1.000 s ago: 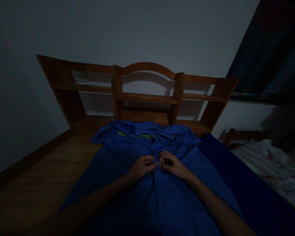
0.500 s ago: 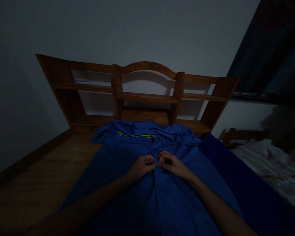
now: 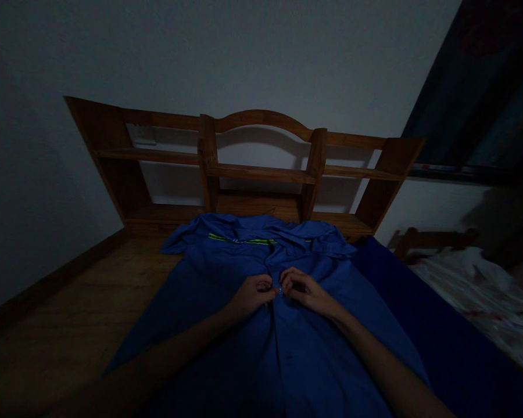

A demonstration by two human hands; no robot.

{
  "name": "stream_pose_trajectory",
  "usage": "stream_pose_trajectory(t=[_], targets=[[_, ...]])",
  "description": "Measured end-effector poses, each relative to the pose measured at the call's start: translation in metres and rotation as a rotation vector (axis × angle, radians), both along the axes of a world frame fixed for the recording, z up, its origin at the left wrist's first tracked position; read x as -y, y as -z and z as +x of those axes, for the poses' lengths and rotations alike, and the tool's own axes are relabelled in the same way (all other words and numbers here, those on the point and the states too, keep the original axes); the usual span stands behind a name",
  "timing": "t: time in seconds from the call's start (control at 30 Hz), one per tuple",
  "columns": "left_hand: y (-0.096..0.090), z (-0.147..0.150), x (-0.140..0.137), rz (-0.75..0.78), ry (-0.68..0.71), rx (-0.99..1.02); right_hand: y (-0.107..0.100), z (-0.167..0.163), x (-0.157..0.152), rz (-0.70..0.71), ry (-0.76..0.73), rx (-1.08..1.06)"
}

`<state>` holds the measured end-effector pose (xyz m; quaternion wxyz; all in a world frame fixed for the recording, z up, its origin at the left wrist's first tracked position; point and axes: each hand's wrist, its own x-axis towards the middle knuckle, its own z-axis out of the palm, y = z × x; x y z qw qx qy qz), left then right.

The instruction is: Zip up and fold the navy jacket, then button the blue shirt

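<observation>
A blue short-sleeved shirt (image 3: 322, 342) lies spread out front side up, its collar end away from me and a yellow-green stripe across the chest. Over its front opening, my left hand (image 3: 255, 293) pinches the left edge with curled fingers. Just to the right, my right hand (image 3: 303, 287) is closed in a pinch on the other side of the placket. Between the fingertips shows a small shiny button (image 3: 280, 289). Lower on the placket another buttonhole or button (image 3: 290, 357) is dimly visible. The room is dark, so fine detail at the fingertips is hard to make out.
Beyond the shirt stands a wooden shelf unit (image 3: 261, 173) against the wall. Bare wooden boards (image 3: 70, 307) lie to the left, a dark blue cloth (image 3: 409, 307) to the right. Farther right are white crumpled bags or cloth (image 3: 475, 278) and a dark curtain (image 3: 492, 98).
Both hands stay in nearly the same place. The fingertips shift slightly, and a little more of the shiny button shows between them.
</observation>
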<state>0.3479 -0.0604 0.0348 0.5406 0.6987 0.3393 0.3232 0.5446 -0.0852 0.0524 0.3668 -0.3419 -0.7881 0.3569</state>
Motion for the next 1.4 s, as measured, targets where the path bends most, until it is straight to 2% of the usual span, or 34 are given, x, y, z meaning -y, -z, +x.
stream_pose_trajectory(t=[0.27, 0.4, 0.73, 1.0, 1.4], targets=[[-0.006, 0.001, 0.003, 0.016, -0.007, -0.026, 0.003, -0.001, 0.0, 0.016, 0.007, 0.008], [-0.003, 0.002, 0.002, -0.012, -0.013, -0.01, 0.002, -0.001, 0.001, 0.017, 0.014, 0.01], [0.008, -0.001, -0.006, 0.034, 0.036, -0.006, 0.006, -0.001, -0.001, 0.007, 0.005, 0.026], [0.001, 0.001, 0.0, 0.004, 0.007, -0.007, 0.005, -0.001, -0.002, 0.023, -0.002, 0.035], [0.004, 0.0, -0.003, 0.028, 0.009, -0.019, 0.005, -0.002, -0.002, 0.002, 0.005, 0.025]])
